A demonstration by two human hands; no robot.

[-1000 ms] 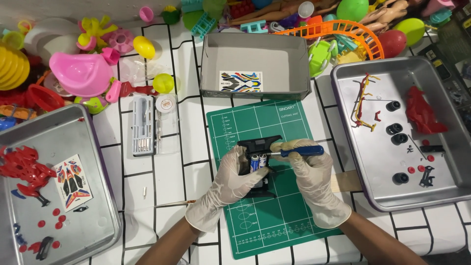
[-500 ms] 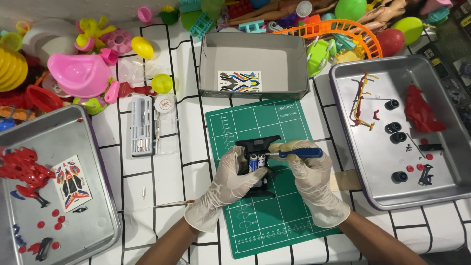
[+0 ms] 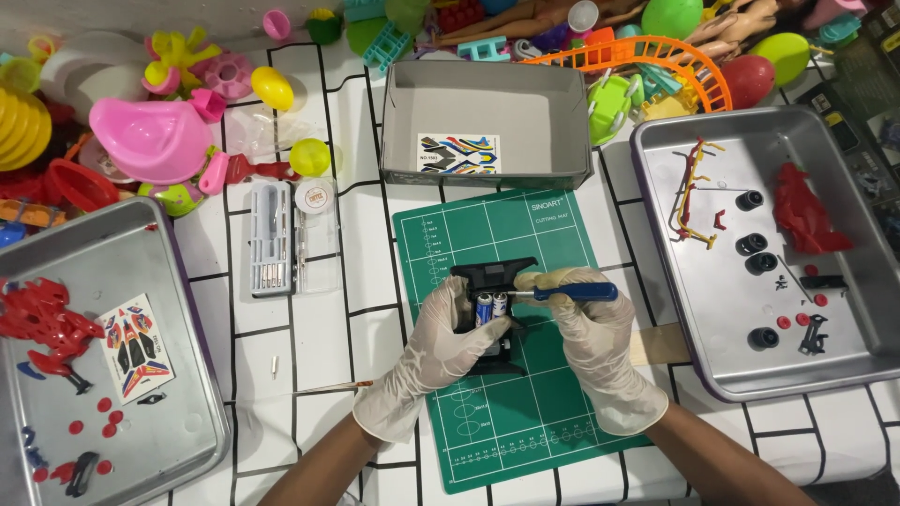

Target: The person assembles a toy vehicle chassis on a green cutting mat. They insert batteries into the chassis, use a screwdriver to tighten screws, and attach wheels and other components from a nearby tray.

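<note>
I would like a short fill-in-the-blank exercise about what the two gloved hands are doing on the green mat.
1. The right hand holds a screwdriver with a ____ handle.
2. The left hand steadies a black plastic toy chassis in which two cylindrical ____ sit.
3. The chassis lies over a ____ cutting mat.
4. The four small black wheels lie in the metal tray on the person's ____ side.

Missing words: blue; batteries; green; right

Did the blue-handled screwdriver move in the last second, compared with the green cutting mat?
No. The screwdriver in the right hand lies at the same spot over the green cutting mat, tip at the black toy chassis.
</note>
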